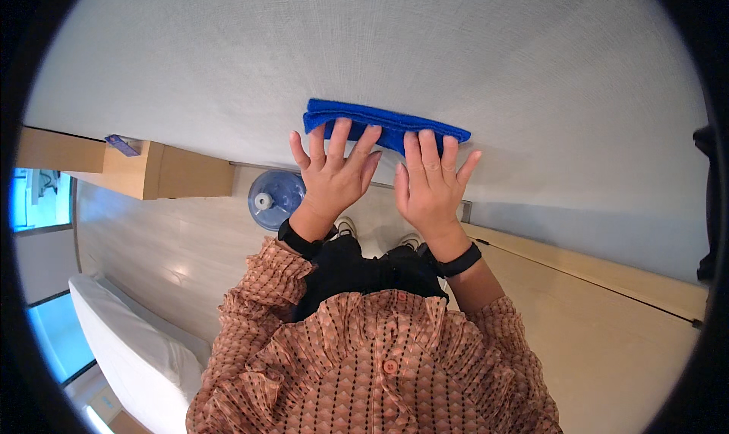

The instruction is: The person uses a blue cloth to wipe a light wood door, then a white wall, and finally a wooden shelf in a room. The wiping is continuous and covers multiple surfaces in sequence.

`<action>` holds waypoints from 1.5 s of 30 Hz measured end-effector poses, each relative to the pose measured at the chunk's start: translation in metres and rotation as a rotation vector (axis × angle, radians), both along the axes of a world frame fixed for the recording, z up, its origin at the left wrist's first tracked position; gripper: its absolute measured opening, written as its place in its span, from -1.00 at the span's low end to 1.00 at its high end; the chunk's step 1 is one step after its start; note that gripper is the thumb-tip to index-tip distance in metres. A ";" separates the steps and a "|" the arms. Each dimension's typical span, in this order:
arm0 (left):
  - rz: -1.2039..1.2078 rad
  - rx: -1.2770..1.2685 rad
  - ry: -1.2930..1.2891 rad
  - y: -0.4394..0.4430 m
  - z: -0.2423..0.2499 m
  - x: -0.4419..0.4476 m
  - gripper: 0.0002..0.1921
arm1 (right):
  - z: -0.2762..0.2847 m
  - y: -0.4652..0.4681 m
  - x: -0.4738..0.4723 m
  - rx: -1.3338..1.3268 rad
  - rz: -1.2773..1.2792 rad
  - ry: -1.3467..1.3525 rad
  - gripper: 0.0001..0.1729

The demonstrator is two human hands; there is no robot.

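A folded blue cloth lies flat against a pale textured wall, its long side running roughly left to right with a slight tilt. My left hand has its fingers spread, and the fingertips press on the left part of the cloth. On the right part rest the fingertips of my right hand, also with fingers apart. Neither hand curls round the cloth. Both wrists wear black bands.
Below the hands, a large blue water bottle stands on the floor near the wall. At left are a light wooden cabinet and a white-covered mattress or cushion. A wooden surface spans the lower right.
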State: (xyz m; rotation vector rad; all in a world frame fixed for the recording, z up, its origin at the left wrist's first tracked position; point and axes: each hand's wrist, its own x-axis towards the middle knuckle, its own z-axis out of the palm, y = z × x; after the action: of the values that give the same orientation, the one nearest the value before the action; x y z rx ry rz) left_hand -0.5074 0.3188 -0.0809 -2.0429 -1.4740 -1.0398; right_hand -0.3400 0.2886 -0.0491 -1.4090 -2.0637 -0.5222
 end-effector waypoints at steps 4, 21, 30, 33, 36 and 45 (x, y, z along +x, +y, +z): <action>-0.062 0.007 -0.005 0.002 -0.017 -0.003 -0.60 | -0.018 0.006 -0.001 0.079 0.041 -0.002 -0.50; 0.002 0.058 -0.040 0.015 -0.008 -0.061 -0.57 | 0.001 0.023 -0.064 0.125 0.059 -0.011 -0.48; -0.023 -0.258 0.031 -0.002 -0.063 -0.084 -0.56 | -0.041 0.018 -0.078 -0.046 0.090 -0.175 -0.49; 0.016 -0.146 -0.022 0.009 -0.030 -0.093 -0.50 | -0.010 0.024 -0.095 0.017 0.114 -0.086 -0.46; 0.079 0.031 -0.064 0.023 0.000 -0.103 -0.48 | 0.017 0.038 -0.108 0.123 0.155 -0.046 -0.44; 0.063 -0.239 -0.034 0.002 -0.049 -0.095 -0.51 | -0.028 0.042 -0.103 0.101 0.247 -0.225 -0.56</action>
State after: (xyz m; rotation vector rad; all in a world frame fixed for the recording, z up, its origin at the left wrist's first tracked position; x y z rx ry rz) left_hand -0.6027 0.3209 -0.1299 -2.1309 -1.7422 -0.9152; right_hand -0.4426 0.3306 -0.0767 -1.0581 -2.3128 -0.6945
